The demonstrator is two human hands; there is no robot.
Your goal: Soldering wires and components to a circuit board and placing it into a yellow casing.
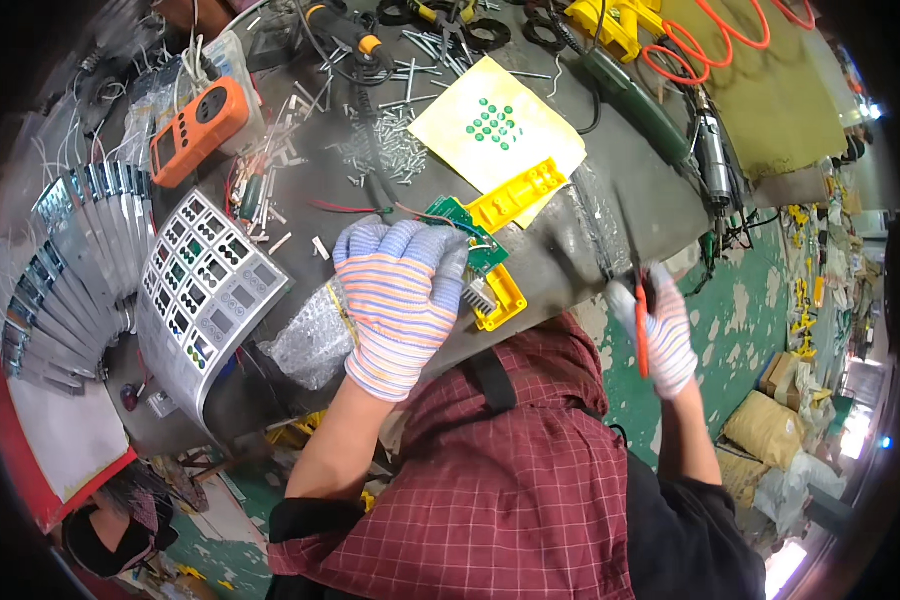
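Both my hands wear striped knit gloves. My left hand (400,275) is closed at the table's near edge, its fingers on a green circuit board (482,245). A silver finned heat sink (479,295) and thin wires are beside the fingers. The board lies across a yellow plastic housing (500,300), whose longer part (518,195) reaches over a yellow sheet. My right hand (658,330) is off to the right, past the table edge, gripping a slim red-handled tool (641,325). Motion blurs the tool's dark tip, so its exact kind is unclear.
Green dots mark the yellow sheet (490,100). Loose screws (395,150) lie left of it, below a cable-trailing tool (345,30). An orange meter (200,130), a label sheet (205,290) and fanned metal-faced parts (75,270) fill the left. A power screwdriver (712,160) sits at right.
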